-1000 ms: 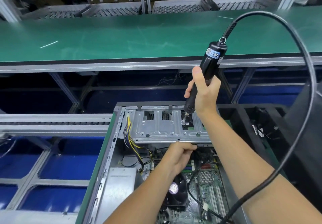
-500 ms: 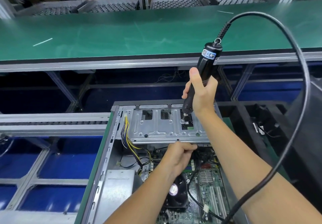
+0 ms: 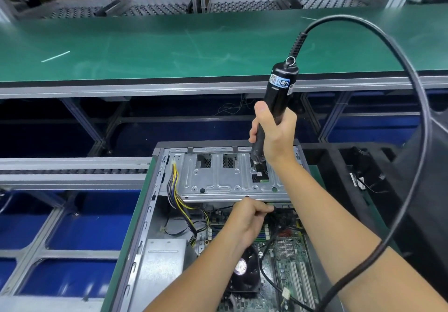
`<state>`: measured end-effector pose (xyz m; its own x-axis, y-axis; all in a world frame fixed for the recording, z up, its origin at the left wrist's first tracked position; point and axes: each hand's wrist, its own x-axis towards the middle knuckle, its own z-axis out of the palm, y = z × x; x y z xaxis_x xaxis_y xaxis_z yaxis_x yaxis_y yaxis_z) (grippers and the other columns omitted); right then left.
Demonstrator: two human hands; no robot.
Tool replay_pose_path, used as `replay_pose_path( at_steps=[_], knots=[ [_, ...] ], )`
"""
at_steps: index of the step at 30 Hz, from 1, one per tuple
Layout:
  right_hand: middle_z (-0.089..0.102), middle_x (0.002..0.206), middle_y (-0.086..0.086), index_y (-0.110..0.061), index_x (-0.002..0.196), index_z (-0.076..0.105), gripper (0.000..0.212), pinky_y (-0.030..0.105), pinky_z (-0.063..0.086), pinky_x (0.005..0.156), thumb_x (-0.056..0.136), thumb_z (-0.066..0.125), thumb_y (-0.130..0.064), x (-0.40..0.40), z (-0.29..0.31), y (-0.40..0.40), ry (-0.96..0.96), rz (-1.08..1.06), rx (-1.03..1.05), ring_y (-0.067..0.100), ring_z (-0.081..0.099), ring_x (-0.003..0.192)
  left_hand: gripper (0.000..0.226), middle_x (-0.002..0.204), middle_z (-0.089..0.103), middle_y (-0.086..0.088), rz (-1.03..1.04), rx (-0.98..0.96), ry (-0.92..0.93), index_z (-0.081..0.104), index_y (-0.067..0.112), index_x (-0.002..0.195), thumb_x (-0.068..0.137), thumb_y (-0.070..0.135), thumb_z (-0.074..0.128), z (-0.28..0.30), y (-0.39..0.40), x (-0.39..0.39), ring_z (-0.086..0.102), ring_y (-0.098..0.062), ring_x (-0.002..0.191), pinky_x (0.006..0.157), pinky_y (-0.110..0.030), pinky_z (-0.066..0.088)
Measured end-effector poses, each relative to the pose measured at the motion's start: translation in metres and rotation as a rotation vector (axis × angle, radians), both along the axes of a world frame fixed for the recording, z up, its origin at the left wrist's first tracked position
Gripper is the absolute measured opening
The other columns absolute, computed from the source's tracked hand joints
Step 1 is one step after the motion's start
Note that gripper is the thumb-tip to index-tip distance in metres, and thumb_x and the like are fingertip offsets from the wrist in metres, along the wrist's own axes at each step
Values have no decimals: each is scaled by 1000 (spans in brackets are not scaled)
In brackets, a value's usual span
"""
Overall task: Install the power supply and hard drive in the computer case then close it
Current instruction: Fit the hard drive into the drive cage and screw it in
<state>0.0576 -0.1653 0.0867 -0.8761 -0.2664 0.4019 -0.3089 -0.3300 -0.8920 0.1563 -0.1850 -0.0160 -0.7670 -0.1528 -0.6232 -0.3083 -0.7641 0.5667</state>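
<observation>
Gripping the black electric screwdriver (image 3: 278,98), the right hand (image 3: 275,132) had its fingers wrapped round the barrel, bit down on a screw (image 3: 252,171) in the metal drive bracket (image 3: 225,178). Just below, the left hand (image 3: 247,219) sat curled at the bracket's near edge; whether it held anything could not be told. Both were inside the open computer case (image 3: 155,190), which held the motherboard (image 3: 288,263), fan (image 3: 242,270) and power supply (image 3: 162,263). Beyond lay a green counter (image 3: 145,47).

Drive cage (image 3: 232,178) behind motherboard (image 3: 286,263), in case (image 3: 145,226)
</observation>
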Motion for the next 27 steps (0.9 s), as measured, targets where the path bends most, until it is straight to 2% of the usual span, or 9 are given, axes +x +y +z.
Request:
replay_pose_path(
  at_steps=[4,9,14,19,22,25,27],
  knots=[
    [49,51,9,-12,68,49,35,28,42,45,83,62,-41,0,0,-2,12,21,9,23,48,39,23,66,51,-3,4,9,12,50,-1,71,73,-24,46,-2,-1,-1,53,-20,75,78,-26,49],
    [49,52,10,-11,72,50,33,27,43,44,82,61,-40,2,-1,-1,26,51,17,20,48,39,21,88,58,-12,20,50,28,54,-8,87,74,-23,47,-4,-2,-2,58,-23,86,81,-26,50],
    [50,55,10,-11,73,51,33,26,44,45,80,61,-42,2,-1,0,9,67,21,18,49,41,20,84,57,-10,21,58,41,53,-6,84,75,-23,46,-3,-1,-1,58,-22,84,89,-28,48],
    [51,56,10,-13,75,52,32,26,46,47,79,61,-43,4,-3,0,23,92,52,17,50,43,22,77,57,-8,34,51,44,52,-5,85,75,-24,47,0,0,0,57,-21,82,85,-28,49],
    [51,55,10,-13,74,52,32,27,45,47,80,62,-42,3,-3,0,22,85,41,20,50,42,23,83,56,-10,36,50,41,52,-6,88,75,-24,47,0,0,1,58,-22,84,86,-29,49],
    [50,55,11,-12,73,51,32,28,44,47,81,62,-41,3,-4,2,11,87,22,22,49,41,23,75,52,-6,50,46,18,52,-2,77,75,-24,47,2,0,1,55,-19,75,79,-27,50],
    [49,55,12,-8,74,50,36,29,44,47,82,63,-40,4,-5,3,4,85,2,23,48,41,29,64,49,-2,55,23,-1,52,3,63,74,-23,46,3,1,2,50,-16,66,74,-25,48]
  ],
)
